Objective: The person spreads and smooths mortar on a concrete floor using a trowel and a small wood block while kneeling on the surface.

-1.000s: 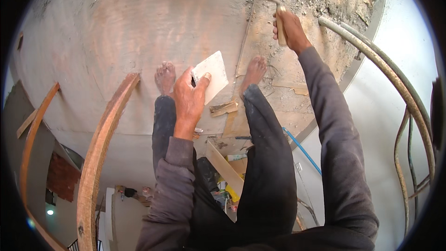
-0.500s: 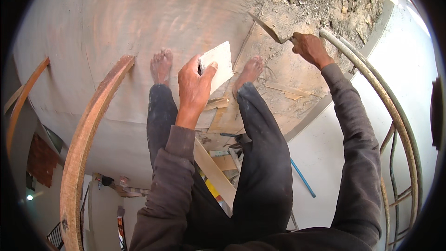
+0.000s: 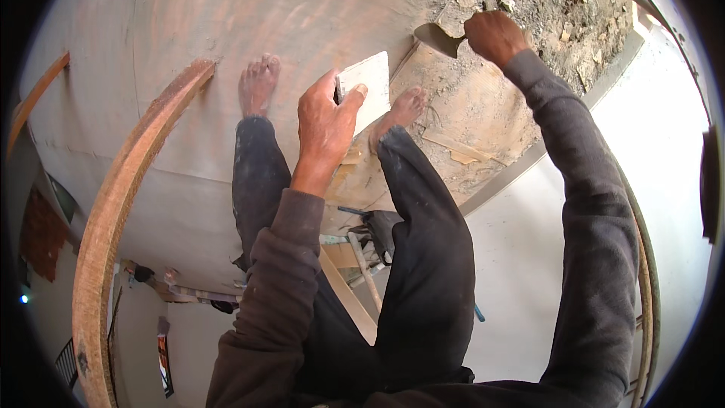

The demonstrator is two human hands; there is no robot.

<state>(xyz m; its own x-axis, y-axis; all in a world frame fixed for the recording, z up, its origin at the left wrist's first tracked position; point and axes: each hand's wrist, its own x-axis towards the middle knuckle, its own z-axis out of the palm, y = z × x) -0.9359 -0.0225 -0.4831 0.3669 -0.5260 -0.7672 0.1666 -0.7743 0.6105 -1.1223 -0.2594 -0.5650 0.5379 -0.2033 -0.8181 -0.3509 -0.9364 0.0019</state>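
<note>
My left hand (image 3: 325,121) is closed round one edge of a flat, pale, four-sided board (image 3: 372,89), with the thumb lying on its face. The board is in front of my body, between my two bare feet in the view. Farther off to the right, my right hand (image 3: 495,34) grips a trowel, its handle hidden in the fist. The trowel's grey metal blade (image 3: 439,39) points left, over the border between the smeared grey surface (image 3: 317,0) and the rubble (image 3: 559,7). The blade is apart from the board; whether it touches the surface beneath I cannot tell.
A curved wooden bar (image 3: 124,166) rises on the left, with a second one (image 3: 38,98) beyond it. Long curved poles (image 3: 646,279) run along the right, beside my right arm. Below my legs lie planks (image 3: 347,295) and a dark object (image 3: 384,234).
My right hand has moved farther away and slightly left with the trowel, whose blade has turned to show more of its face. My left hand and the board have shifted slightly up and right.
</note>
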